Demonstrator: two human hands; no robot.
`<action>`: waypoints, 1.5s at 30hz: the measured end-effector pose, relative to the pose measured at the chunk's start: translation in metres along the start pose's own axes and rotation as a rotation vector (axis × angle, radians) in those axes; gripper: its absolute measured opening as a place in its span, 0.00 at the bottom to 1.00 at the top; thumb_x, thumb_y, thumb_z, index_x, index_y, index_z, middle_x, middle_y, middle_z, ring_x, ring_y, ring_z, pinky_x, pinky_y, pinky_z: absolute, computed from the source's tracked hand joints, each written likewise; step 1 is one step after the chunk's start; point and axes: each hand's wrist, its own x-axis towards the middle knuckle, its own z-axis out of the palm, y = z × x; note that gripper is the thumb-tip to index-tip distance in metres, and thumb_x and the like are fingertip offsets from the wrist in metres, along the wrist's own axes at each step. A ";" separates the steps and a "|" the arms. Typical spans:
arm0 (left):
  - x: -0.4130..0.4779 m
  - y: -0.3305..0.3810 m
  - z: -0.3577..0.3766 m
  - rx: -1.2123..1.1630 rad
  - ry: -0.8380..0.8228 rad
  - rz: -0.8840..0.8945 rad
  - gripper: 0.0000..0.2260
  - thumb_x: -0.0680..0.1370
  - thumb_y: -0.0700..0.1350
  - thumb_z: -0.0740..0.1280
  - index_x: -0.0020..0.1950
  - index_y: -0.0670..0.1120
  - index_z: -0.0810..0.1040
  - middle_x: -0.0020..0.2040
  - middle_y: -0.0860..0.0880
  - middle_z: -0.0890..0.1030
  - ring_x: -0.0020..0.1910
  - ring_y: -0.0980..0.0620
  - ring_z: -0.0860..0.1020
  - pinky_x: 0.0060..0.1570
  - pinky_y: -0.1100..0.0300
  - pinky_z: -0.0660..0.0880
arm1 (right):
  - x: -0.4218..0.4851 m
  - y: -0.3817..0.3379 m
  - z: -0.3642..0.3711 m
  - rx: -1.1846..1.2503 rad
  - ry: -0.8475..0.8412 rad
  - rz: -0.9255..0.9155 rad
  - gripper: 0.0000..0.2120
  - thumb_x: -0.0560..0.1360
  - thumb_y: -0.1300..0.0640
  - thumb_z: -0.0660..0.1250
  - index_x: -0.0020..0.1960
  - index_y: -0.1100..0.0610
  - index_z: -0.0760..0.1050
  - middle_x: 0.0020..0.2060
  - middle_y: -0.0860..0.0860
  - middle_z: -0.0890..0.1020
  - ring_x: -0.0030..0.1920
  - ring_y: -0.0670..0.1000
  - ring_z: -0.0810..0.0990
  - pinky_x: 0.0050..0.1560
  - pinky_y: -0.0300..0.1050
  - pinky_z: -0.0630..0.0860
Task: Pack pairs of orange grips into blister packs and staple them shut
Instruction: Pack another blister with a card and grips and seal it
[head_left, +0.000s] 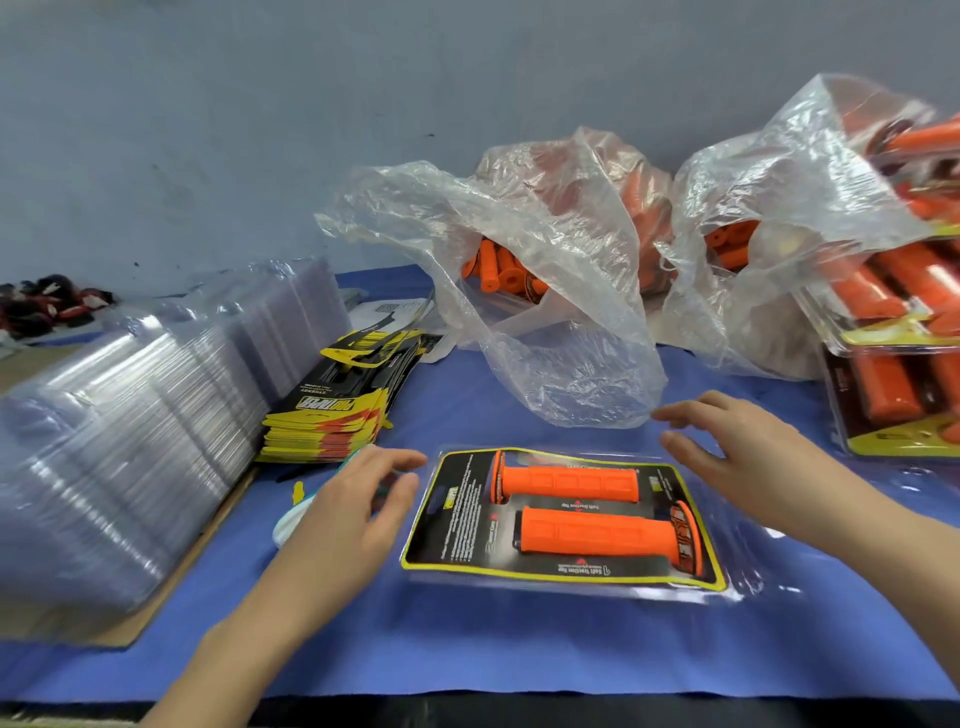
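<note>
A clear blister pack (563, 584) lies flat on the blue cloth in front of me, with a black and yellow card inside. Two orange grips lie in it side by side, the far one (569, 483) and the near one (602, 535). My left hand (345, 512) hovers just left of the pack, fingers relaxed and holding nothing. My right hand (727, 449) hovers over the pack's far right corner, fingers spread and empty. A teal and white object (291, 522), perhaps a stapler, is mostly hidden under my left hand.
A tall stack of empty clear blisters (130, 415) fills the left. Yellow and black cards (332, 415) are piled beside it. Two plastic bags of loose orange grips (498, 270) (732, 244) stand behind. Finished packs (893, 374) are stacked at the right edge.
</note>
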 end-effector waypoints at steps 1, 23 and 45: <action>0.000 -0.002 -0.001 -0.069 0.014 -0.090 0.07 0.82 0.44 0.63 0.56 0.52 0.79 0.51 0.59 0.80 0.48 0.64 0.78 0.46 0.74 0.70 | -0.003 -0.002 -0.002 0.019 0.040 -0.001 0.15 0.79 0.46 0.60 0.65 0.43 0.75 0.54 0.42 0.75 0.57 0.50 0.75 0.56 0.50 0.71; -0.003 0.007 -0.001 -0.700 -0.208 -0.725 0.09 0.81 0.43 0.64 0.51 0.39 0.82 0.41 0.45 0.83 0.35 0.51 0.77 0.27 0.62 0.76 | -0.138 -0.068 0.008 0.666 -0.036 0.193 0.18 0.82 0.55 0.61 0.38 0.45 0.84 0.38 0.44 0.85 0.39 0.43 0.80 0.45 0.37 0.75; 0.011 -0.057 -0.030 -0.446 -0.345 -0.848 0.07 0.83 0.44 0.62 0.50 0.39 0.74 0.37 0.43 0.74 0.28 0.49 0.73 0.25 0.55 0.73 | -0.121 -0.056 0.031 0.387 0.414 0.266 0.14 0.79 0.51 0.62 0.41 0.33 0.79 0.54 0.29 0.73 0.49 0.40 0.76 0.40 0.37 0.71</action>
